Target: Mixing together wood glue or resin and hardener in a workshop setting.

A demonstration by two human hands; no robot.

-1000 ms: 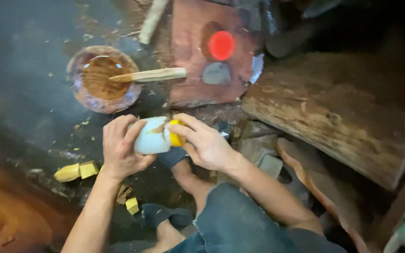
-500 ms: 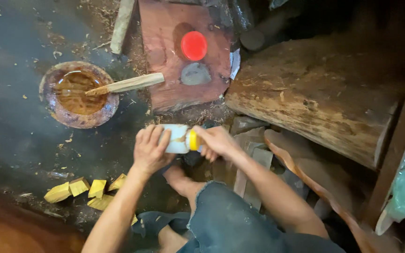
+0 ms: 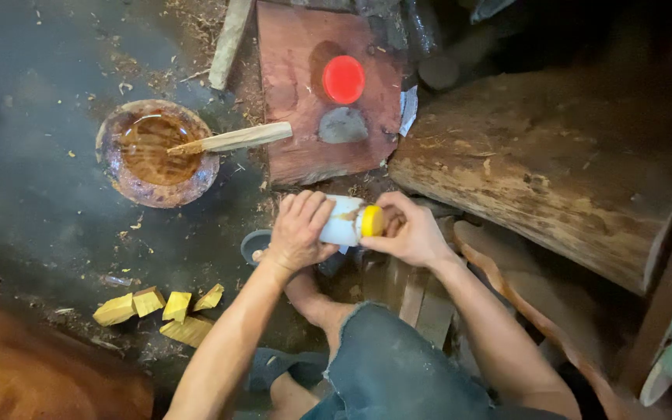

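**Both hands on a white bottle, above the floor**

Left hand (image 3: 299, 232) wrapped around white bottle (image 3: 341, 220), held sideways. Right hand (image 3: 410, 232) closed on its yellow cap (image 3: 372, 221). Beyond, on the dark floor (image 3: 33, 155): bowl of brown liquid (image 3: 155, 152) with wooden stick (image 3: 235, 139) across, reddish board (image 3: 305, 93) bearing red lid (image 3: 343, 79). Near left forearm, yellow wood pieces (image 3: 161, 309).

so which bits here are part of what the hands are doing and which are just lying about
In use:
- left hand
- right hand
- white bottle
- yellow cap

Lying about:
- bowl of brown liquid
- wooden stick
- red lid
- yellow wood blocks
- log
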